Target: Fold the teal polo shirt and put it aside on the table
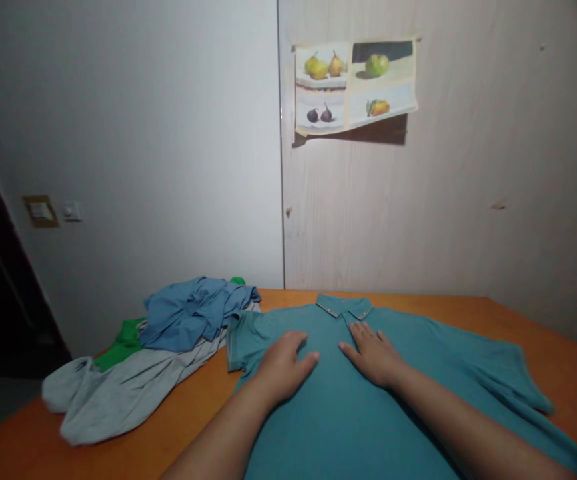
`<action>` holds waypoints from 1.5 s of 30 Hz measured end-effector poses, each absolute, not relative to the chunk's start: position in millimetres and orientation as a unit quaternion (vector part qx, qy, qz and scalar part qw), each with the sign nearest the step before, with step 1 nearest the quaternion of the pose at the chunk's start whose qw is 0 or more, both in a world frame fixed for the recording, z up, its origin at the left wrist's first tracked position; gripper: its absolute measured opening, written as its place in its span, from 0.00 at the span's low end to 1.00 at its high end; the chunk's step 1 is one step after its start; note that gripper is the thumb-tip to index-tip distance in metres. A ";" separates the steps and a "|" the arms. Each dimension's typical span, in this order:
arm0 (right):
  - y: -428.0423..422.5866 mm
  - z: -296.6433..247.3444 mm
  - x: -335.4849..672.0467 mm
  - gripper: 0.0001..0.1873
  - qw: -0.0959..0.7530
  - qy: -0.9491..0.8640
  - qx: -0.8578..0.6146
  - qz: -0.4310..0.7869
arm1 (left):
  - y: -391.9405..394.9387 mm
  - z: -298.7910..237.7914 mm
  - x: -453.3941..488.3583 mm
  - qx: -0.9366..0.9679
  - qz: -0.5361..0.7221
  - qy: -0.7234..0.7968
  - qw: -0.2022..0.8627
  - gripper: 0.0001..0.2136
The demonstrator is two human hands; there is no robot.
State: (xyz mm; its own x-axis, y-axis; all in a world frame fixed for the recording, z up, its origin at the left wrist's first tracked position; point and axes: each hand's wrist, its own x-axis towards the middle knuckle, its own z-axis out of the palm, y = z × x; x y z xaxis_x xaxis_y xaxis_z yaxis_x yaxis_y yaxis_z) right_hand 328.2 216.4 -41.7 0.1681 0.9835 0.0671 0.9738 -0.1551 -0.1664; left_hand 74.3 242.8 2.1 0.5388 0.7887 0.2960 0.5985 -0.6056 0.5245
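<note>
A teal polo shirt (348, 420) lies spread front side up on the orange table, its collar (344, 306) toward the wall. Its left-hand sleeve (241, 343) is a little crumpled; the other sleeve reaches out to the right with some creases. On the chest, left of the button placket, rests my left hand (288, 365), thumb apart from the fingers, holding nothing. My right hand (372, 353) lies flat just below the collar with its fingers spread, touching the fabric. The lower part of the shirt runs out of view.
Left of the shirt is a loose heap of clothes: a blue garment (193, 313) on top, a grey one (133, 387) and a green one (123, 343). Behind the table (443, 303) stands a wall with a fruit picture sheet (355, 87) on it.
</note>
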 end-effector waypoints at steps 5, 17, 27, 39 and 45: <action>218.7 -42.5 329.1 0.46 0.090 -0.643 -0.760 0.027 | 274.5 19.1 55.2 0.737 0.409 0.524 0.124 0.13; 219.6 -42.8 325.0 0.45 0.112 -0.643 -0.757 0.030 | 315.1 31.1 -19.8 0.630 0.342 0.696 0.033 0.18; 220.1 -41.8 323.5 0.45 0.130 -0.641 -0.755 0.044 | 311.6 24.1 -22.3 0.657 0.237 0.715 0.016 0.07; 219.1 -37.5 322.6 0.45 0.139 -0.644 -0.750 0.062 | 305.9 78.5 20.5 0.725 0.227 0.650 -0.023 0.13; 217.1 -32.9 320.7 0.45 0.131 -0.642 -0.752 0.070 | 297.4 80.3 69.4 0.759 0.251 0.600 0.042 0.09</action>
State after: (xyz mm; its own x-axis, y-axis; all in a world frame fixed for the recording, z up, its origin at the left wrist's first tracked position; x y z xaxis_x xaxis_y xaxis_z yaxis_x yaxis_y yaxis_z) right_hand 320.7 217.1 -32.9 0.1649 0.9843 0.0636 0.9477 -0.1402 -0.2869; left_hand 69.4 297.4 80.3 0.1546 0.9311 0.3303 0.8893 -0.2768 0.3640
